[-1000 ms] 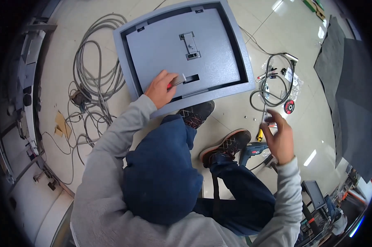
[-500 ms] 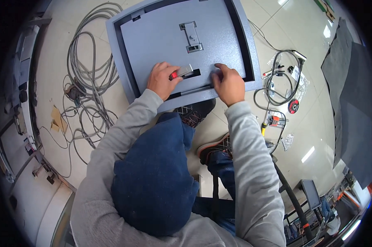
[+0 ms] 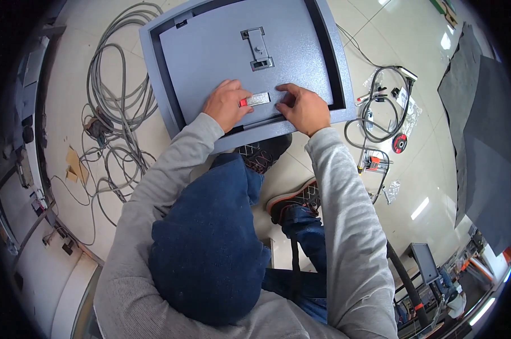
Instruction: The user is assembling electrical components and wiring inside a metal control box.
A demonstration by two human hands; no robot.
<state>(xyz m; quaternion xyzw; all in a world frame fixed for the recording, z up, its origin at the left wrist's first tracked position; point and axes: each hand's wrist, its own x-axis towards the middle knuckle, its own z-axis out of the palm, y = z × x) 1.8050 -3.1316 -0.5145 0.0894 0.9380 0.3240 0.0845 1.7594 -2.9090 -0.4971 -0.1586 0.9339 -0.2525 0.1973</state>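
Observation:
A grey metal cabinet door panel [image 3: 210, 62], set in a raised frame, lies in front of me. My left hand [image 3: 226, 105] pinches the red end of a small silver metal block [image 3: 259, 99], which sits over the rectangular slot near the panel's near edge. I cannot tell whether the block is seated in that slot. Just beyond its right end is my right hand [image 3: 305, 109], thumb and index finger bent and apart, with nothing visible between them. Farther up, a metal latch plate [image 3: 257, 47] spans another cutout.
Coiled grey cables [image 3: 97, 85] spread over the tiled floor at left, by a torn cardboard piece [image 3: 76, 164]. To the right lie a black cable [image 3: 401, 113], a red-and-black disc [image 3: 399, 143] and an orange tool [image 3: 375, 164]. Dark sheets [image 3: 487, 141] lie farther right.
The silver block has gone from tilted above the slot to lying flat over it. My right hand has moved left, closer to the block's end.

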